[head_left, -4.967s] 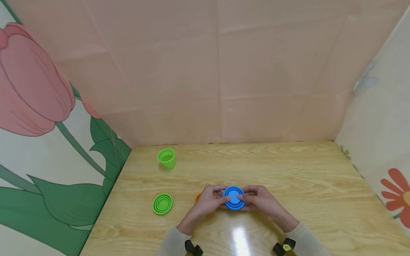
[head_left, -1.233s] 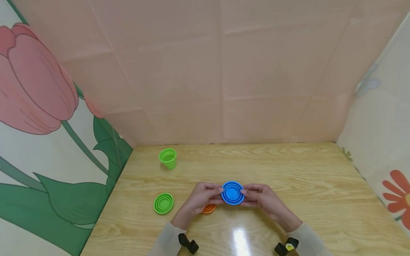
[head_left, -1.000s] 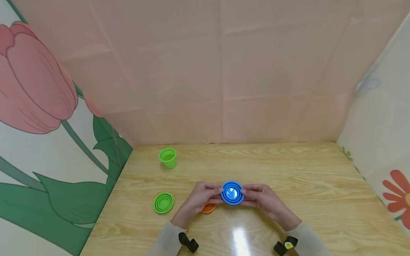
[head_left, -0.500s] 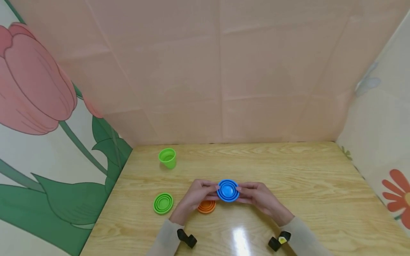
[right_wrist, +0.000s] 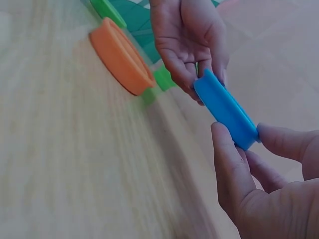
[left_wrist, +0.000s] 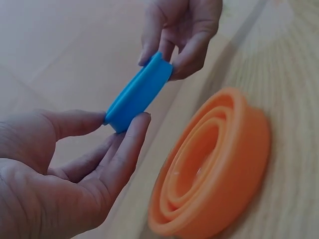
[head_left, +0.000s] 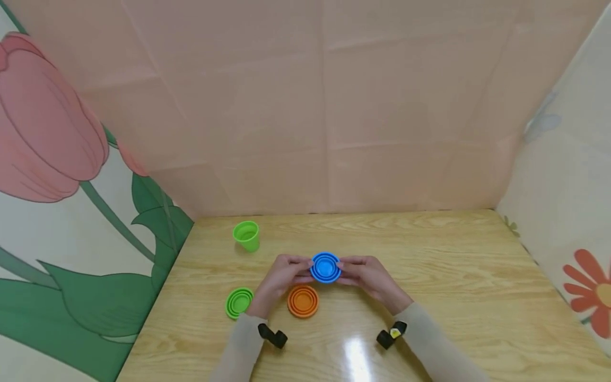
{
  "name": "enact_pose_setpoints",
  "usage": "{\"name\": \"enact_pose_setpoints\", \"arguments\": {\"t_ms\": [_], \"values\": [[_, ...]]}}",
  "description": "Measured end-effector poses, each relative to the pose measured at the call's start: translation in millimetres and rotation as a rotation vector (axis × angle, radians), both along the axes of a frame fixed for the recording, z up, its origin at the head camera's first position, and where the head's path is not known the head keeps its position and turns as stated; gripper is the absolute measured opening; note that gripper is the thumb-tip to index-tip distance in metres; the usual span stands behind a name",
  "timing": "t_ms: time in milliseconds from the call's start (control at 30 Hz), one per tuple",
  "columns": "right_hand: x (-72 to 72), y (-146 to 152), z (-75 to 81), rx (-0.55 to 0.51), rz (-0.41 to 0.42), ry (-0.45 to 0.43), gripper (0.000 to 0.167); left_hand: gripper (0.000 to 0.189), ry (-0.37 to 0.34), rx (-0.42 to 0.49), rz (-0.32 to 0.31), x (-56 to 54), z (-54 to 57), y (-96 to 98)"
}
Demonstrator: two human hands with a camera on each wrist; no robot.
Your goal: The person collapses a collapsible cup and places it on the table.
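Note:
A blue collapsible cup (head_left: 325,267), folded flat into rings, is held between both hands. My left hand (head_left: 285,276) pinches its left edge, thumb on top and fingers beneath. On the opposite edge my right hand (head_left: 368,275) grips it the same way. In the left wrist view the blue cup (left_wrist: 137,94) is tilted and clear of the table. Just below the left hand lies an orange collapsible cup (head_left: 303,301), also folded flat. A flattened green cup (head_left: 238,303) lies left of it, partly behind the left wrist.
An extended green cup (head_left: 246,236) stands at the back left of the wooden table (head_left: 429,265). A pink sheet (head_left: 324,106) rises behind the table. Flower-patterned panels flank both sides.
Both hands have carried the blue cup left and away from the body, uncovering the orange cup. Five seconds ago the thumbs pressed on its middle; now they sit at its rim.

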State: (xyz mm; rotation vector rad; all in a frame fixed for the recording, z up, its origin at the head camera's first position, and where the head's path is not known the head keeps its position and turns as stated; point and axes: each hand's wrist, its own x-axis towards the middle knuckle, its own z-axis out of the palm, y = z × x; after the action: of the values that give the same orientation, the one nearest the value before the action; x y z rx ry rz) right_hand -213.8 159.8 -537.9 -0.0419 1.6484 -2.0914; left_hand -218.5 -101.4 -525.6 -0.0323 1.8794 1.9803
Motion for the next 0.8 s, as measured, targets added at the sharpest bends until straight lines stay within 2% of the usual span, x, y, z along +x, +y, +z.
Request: {"name": "enact_pose_setpoints", "arguments": {"t_ms": [333, 700, 800], "values": [[-29.1, -25, -1.6, 0.024, -0.051, -0.03, 0.042, 0.028, -0.045, -0.058, 0.073, -25.5, -0.8, -10.5], [-54.7, -53, -4.7, 0.095, -0.118, -0.046, 0.038, 0.029, -0.093, -0.08, 0.131, -53.8, -10.5, -26.7], [-62.0, -61, -2.4, 0.13, -0.156, -0.041, 0.035, 0.029, -0.083, -0.08, 0.153, -61.7, -11.9, -29.2]]}}
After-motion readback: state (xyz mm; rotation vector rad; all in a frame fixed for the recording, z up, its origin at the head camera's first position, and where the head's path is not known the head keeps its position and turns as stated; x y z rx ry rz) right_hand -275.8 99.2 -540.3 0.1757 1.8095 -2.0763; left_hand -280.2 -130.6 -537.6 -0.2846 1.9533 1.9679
